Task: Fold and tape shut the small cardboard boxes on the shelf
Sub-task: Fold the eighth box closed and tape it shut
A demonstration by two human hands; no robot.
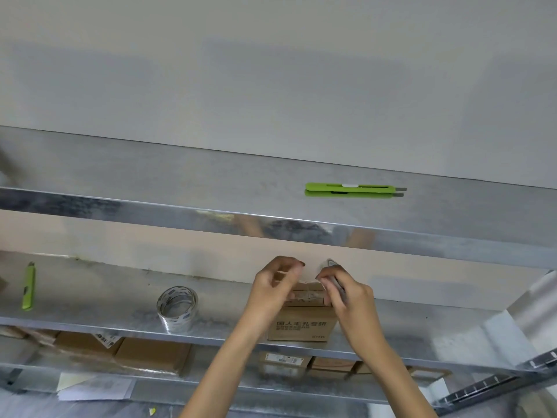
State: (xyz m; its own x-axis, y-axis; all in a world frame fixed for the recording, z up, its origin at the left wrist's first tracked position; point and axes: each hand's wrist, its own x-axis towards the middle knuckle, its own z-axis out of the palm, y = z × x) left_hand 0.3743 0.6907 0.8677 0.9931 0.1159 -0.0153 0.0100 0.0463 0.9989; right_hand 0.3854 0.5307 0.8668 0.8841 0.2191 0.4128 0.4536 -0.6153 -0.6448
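Note:
A small brown cardboard box (301, 324) with printed characters stands on the middle metal shelf (90, 297), near its front edge. Both hands hover just over its top. My left hand (272, 286) pinches the end of a strip of clear tape (303, 281) above the box's far edge. My right hand (346, 294) grips a clear tape roll (331, 263), mostly hidden by the fingers. The strip stretches between the two hands. Crinkled clear tape (307, 295) lies across the box's top flaps.
A second tape roll (177, 307) stands on edge left of the box. One green utility knife (28, 286) lies at the shelf's far left, another (349, 190) on the upper shelf. Several flat brown boxes (150, 354) fill the shelf below.

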